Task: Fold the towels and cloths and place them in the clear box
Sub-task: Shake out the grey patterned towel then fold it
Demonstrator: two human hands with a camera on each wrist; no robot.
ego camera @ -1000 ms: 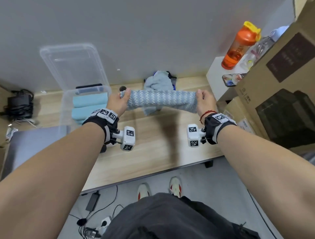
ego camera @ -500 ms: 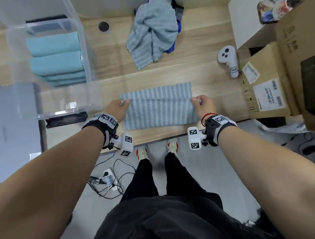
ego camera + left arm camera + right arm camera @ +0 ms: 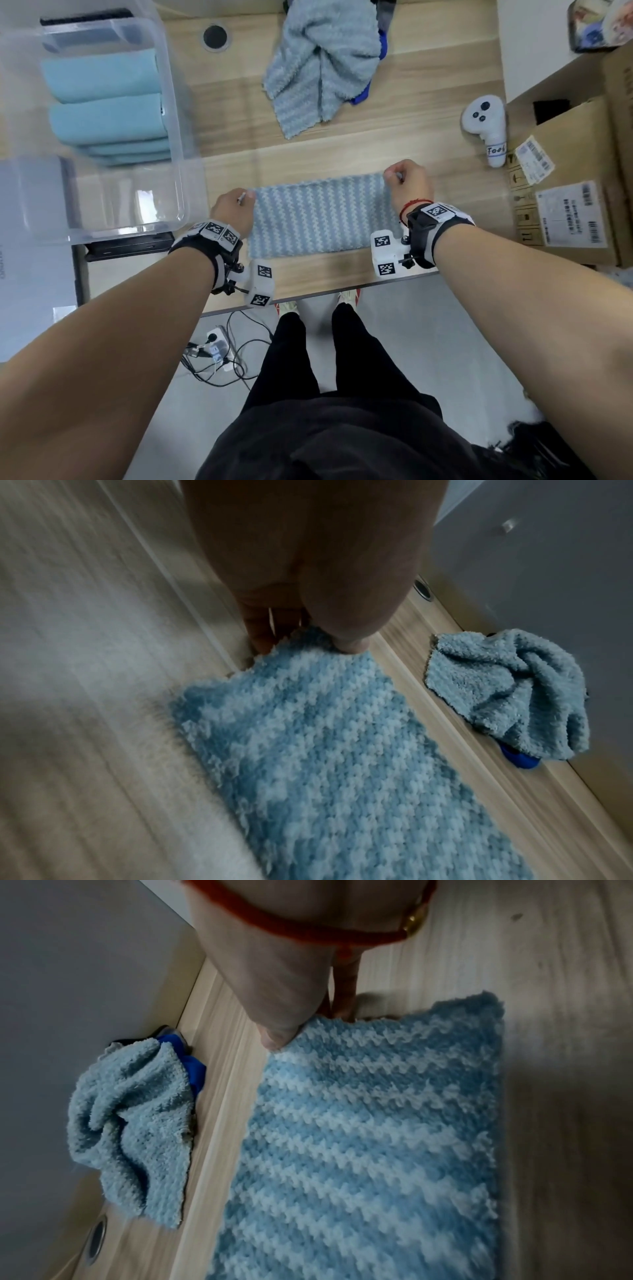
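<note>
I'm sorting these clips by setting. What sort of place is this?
Probably an office or lab workspace rather than a home: a wooden desk with a cable hole, labelled cardboard boxes beside it, a white handheld controller, and a power strip on the grey floor.

The crumpled towel (image 3: 322,65) is covering most of a blue item (image 3: 363,94); its identity is remaining undeterminable. The frame's top edge is cropping the clear box (image 3: 171,113).

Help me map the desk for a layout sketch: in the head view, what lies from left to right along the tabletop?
clear box → left hand → zigzag cloth → right hand → white controller → cardboard box
</note>
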